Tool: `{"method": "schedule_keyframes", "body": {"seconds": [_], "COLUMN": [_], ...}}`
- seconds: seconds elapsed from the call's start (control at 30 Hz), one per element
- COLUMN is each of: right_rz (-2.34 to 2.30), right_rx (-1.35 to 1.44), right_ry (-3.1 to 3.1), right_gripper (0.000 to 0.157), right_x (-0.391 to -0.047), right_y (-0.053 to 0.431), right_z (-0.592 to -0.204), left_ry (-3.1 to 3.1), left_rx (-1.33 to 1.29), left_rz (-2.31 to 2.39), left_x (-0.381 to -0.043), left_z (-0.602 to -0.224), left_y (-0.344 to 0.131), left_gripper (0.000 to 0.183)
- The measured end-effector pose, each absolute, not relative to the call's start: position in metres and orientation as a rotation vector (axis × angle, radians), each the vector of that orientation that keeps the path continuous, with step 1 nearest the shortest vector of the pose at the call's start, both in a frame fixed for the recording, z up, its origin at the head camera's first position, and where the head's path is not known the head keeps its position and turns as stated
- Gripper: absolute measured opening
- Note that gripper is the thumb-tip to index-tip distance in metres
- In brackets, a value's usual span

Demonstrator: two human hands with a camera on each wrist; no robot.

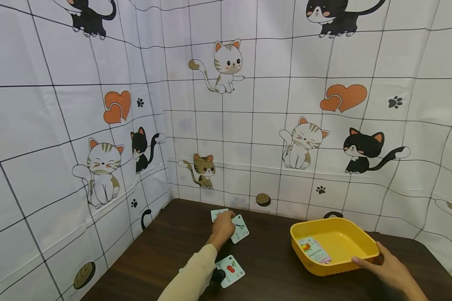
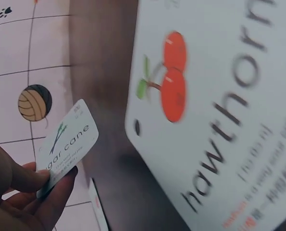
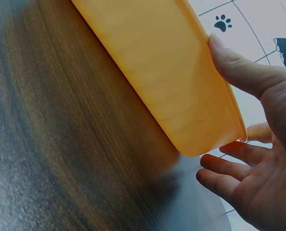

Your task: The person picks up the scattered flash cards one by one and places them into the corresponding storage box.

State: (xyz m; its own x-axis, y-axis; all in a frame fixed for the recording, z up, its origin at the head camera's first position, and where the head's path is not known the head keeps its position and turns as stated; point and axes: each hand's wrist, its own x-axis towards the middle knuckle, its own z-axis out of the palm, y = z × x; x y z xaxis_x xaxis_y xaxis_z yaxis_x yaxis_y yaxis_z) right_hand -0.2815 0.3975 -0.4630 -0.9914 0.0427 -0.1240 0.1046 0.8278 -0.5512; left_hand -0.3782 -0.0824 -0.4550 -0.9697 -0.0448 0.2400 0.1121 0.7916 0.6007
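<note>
My left hand [image 1: 223, 229] pinches a white sugar cane card [image 2: 68, 144] between thumb and fingers near the far edge of the table. Another card [image 1: 218, 212] lies just beyond that hand, partly covered by it. Closer to me, a hawthorn card [image 1: 231, 271] with red fruit is partly hidden under the left wrist. At the right, my right hand [image 1: 393, 267] holds a corner of a yellow plastic basket [image 1: 346, 238], thumb at the rim and fingers around the outer end. Inside the basket lie fruit cards [image 1: 314, 249], overlapping at its left side.
The dark wooden table [image 1: 263, 259] carries all of this. White sheeting [image 1: 233, 125] printed with cats and grid lines rises behind it and along its left side. A small black device [image 1: 218, 276] sits at the left wrist.
</note>
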Motion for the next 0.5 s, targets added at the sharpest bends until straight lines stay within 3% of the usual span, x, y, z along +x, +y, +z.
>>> {"method": "schedule_keyframes", "body": {"seconds": [0.2, 0.5], "right_rz": [-0.903, -0.888], "right_rx": [0.071, 0.077], "right_ry": [2.911, 2.897], "right_gripper": [0.113, 0.120], "right_x": [-0.286, -0.293], "right_y": [0.398, 0.402], "right_z": [-0.463, -0.466], "left_ry": [-2.686, -2.617], "left_rx": [-0.073, -0.165], "left_rz": [-0.983, -1.003], "left_x": [-0.380, -0.379], "left_z": [-0.444, -0.430], "left_y": [-0.070, -0.042], "left_gripper": [0.041, 0.045]}}
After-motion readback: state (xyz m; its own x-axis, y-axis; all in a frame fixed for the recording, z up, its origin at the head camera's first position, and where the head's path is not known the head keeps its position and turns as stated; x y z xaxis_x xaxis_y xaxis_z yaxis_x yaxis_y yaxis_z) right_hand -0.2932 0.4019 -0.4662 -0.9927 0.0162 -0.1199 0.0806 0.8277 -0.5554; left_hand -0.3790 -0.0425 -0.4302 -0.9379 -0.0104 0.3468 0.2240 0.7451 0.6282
